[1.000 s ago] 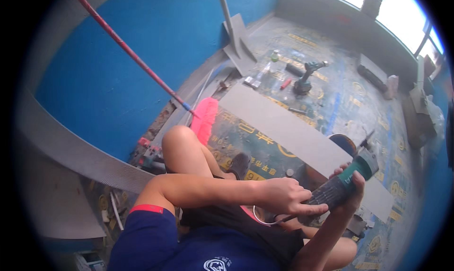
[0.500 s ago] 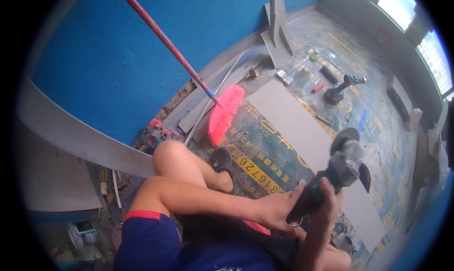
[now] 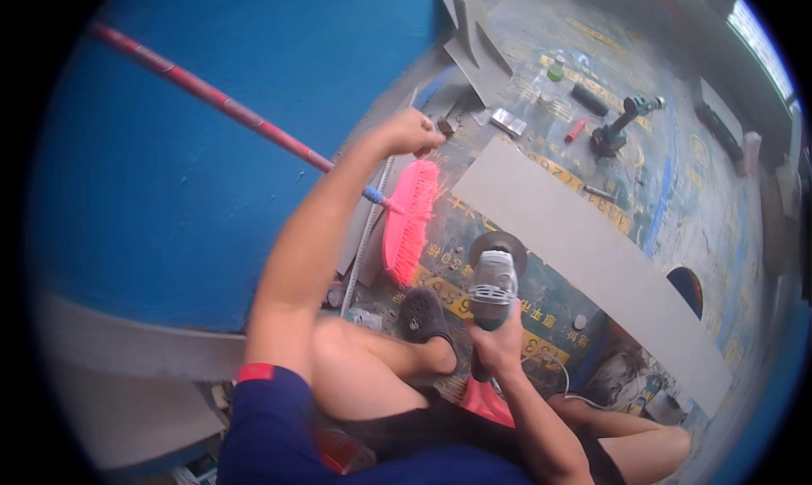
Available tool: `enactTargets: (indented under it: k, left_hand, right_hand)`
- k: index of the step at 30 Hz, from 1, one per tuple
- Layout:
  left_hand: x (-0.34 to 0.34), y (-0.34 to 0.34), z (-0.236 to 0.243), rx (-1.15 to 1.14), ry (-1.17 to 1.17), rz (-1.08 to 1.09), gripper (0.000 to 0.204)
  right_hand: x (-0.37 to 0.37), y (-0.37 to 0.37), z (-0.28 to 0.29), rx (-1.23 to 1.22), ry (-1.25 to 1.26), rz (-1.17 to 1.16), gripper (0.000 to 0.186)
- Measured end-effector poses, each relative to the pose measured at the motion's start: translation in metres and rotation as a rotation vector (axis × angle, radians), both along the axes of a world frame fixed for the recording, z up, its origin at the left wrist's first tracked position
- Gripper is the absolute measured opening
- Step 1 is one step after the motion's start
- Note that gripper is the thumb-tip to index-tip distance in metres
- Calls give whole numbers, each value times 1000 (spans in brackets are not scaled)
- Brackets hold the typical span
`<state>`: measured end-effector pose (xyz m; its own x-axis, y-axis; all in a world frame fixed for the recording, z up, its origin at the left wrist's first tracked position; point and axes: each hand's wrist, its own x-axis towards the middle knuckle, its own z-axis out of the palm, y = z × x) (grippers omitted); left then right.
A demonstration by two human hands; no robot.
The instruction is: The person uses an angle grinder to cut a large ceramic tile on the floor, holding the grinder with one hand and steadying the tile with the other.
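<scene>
My right hand [image 3: 501, 343] grips an angle grinder [image 3: 494, 284] by its body. Its round disc [image 3: 499, 246] points away from me, over the floor beside a long grey tile strip [image 3: 584, 223]. My left arm reaches far forward along the blue wall. The left hand [image 3: 409, 133] has its fingers curled closed; whether anything is in them cannot be made out. Just right of those fingers lies a small brown block [image 3: 447, 126]. Below this hand stands a pink broom [image 3: 408, 223], its red handle leaning on the wall.
A metal shovel [image 3: 478, 49] stands at the wall. A cordless power tool [image 3: 624, 128], a red cylinder [image 3: 576, 130] and a green-tinted bottle [image 3: 556, 68] are on the dusty floor. A dark clog [image 3: 425, 317] is on my foot. A white cable [image 3: 550, 360] curls near my right arm.
My left hand has left the grinder and reached forward beyond the broom head. My right hand has moved left with the grinder. The view has shifted, and the broom handle appears lower.
</scene>
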<state>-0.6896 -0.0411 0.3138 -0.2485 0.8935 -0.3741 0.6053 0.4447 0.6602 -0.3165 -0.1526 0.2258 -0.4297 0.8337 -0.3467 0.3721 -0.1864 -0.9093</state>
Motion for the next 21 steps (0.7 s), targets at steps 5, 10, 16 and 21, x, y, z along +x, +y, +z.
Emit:
enactTargets:
  k: [5,10,16,21]
  left_hand:
    - [-1,73,-97,-75,-156,14,48]
    - [20,96,-120,-104,-221,-77,49]
    - [21,86,-129,-111,-264,-161,40]
    - [18,88,-130,-98,-338,-167,34]
  right_hand:
    - [-45,-3,-22,109,-111,54,59]
    - [-82,3,-38,100,-202,30,63]
    - [-110,6,-50,26,-172,-25,67]
    - [-122,8,-49,5,-171,-23,67]
